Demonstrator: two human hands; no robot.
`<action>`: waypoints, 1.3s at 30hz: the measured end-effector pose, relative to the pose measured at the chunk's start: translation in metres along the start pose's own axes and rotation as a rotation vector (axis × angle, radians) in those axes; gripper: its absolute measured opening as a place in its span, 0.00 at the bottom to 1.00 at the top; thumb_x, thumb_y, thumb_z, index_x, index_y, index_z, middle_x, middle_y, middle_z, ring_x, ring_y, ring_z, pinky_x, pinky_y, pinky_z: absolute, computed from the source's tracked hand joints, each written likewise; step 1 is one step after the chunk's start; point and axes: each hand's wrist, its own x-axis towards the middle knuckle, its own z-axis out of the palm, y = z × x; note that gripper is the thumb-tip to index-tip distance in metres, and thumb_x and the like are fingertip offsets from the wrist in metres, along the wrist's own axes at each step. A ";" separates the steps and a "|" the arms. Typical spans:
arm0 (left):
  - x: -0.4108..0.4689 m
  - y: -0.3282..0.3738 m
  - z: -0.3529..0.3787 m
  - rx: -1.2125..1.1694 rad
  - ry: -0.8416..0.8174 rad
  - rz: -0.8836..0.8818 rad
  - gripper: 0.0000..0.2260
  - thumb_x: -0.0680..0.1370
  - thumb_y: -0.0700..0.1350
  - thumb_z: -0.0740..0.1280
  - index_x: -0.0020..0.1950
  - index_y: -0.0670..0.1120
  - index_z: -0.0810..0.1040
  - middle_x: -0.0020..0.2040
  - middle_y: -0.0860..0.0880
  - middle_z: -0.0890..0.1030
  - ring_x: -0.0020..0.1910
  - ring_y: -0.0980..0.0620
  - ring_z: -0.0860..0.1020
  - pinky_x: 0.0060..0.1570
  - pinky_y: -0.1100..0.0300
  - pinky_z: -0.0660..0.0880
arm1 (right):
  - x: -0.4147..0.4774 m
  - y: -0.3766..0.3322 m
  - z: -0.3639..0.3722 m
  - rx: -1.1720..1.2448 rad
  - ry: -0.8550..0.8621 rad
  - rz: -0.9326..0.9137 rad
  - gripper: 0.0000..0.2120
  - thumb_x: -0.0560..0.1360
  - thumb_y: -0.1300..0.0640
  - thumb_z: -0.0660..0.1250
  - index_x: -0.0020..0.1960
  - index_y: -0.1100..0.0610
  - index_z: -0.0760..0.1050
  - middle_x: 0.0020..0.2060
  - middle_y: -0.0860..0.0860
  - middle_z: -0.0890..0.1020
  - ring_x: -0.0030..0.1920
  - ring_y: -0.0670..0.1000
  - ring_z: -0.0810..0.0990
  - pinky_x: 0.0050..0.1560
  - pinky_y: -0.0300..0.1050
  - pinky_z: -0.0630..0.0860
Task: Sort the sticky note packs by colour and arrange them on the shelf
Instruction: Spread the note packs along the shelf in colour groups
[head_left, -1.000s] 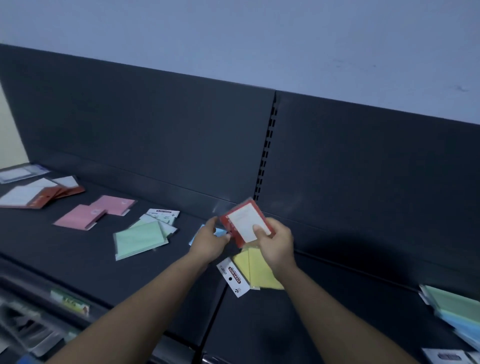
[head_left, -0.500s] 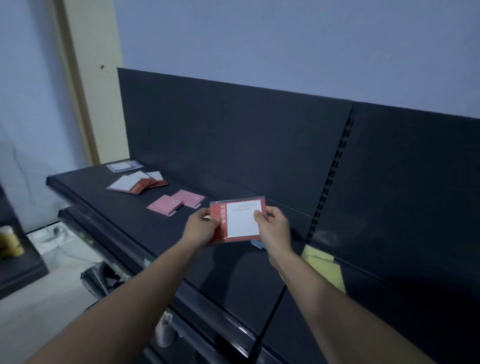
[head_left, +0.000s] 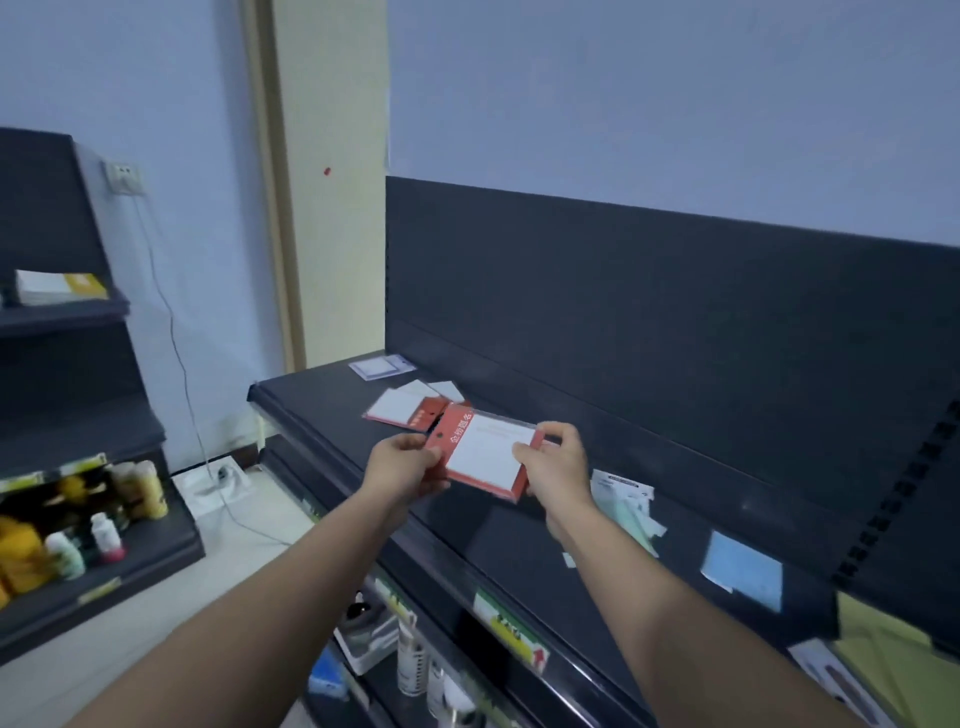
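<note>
Both grips grasp one pack between them. Our left grip (head_left: 402, 467) pinches the left end of the red pack (head_left: 483, 457), thumb on top and fingers underneath, by the red band printed with white characters. Our right grip (head_left: 558, 465) pinches the right end, thumb on the white front panel and fingers curled behind the edge. The red pack sits level between the two grips, slightly tilted, its face turned up toward us. It is lifted above the dark shelf (head_left: 519, 545) and touches nothing else.

Just beyond the red pack, two more red packs (head_left: 410, 410) lie flat on the shelf, overlapping each other. Further back, at the shelf's far left end, lies a white pack with a blue border (head_left: 382, 367). To the right of our right wrist, pale green packs (head_left: 623, 504) lie in a loose overlapping pile. A blue pack (head_left: 743, 569) lies further right, and a yellow pack (head_left: 883, 654) lies at the picture's right edge. Both are blurred.

A dark back panel (head_left: 675, 338) rises behind the shelf. Below its front edge, a lower shelf holds bottles (head_left: 415, 660). A second shelving unit (head_left: 78, 364) stands well apart at the left.
</note>
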 end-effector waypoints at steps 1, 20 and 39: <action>0.009 0.003 -0.011 0.005 -0.003 -0.009 0.06 0.78 0.32 0.64 0.54 0.39 0.72 0.41 0.41 0.80 0.33 0.46 0.78 0.25 0.62 0.77 | 0.001 -0.001 0.014 0.008 0.001 0.004 0.13 0.74 0.66 0.65 0.55 0.54 0.69 0.48 0.51 0.79 0.41 0.48 0.80 0.24 0.33 0.70; 0.179 0.016 -0.086 0.680 0.115 0.154 0.15 0.78 0.43 0.66 0.64 0.44 0.76 0.60 0.47 0.79 0.54 0.49 0.77 0.49 0.56 0.73 | 0.136 0.031 0.153 -0.426 0.013 0.027 0.08 0.74 0.62 0.64 0.50 0.52 0.70 0.46 0.50 0.81 0.46 0.54 0.82 0.41 0.46 0.80; 0.281 0.028 -0.101 1.470 -0.220 0.302 0.16 0.76 0.56 0.60 0.57 0.50 0.76 0.55 0.47 0.73 0.60 0.46 0.73 0.54 0.50 0.75 | 0.185 0.050 0.199 -1.002 -0.055 -0.039 0.23 0.72 0.59 0.67 0.66 0.56 0.71 0.63 0.55 0.72 0.60 0.54 0.75 0.59 0.45 0.75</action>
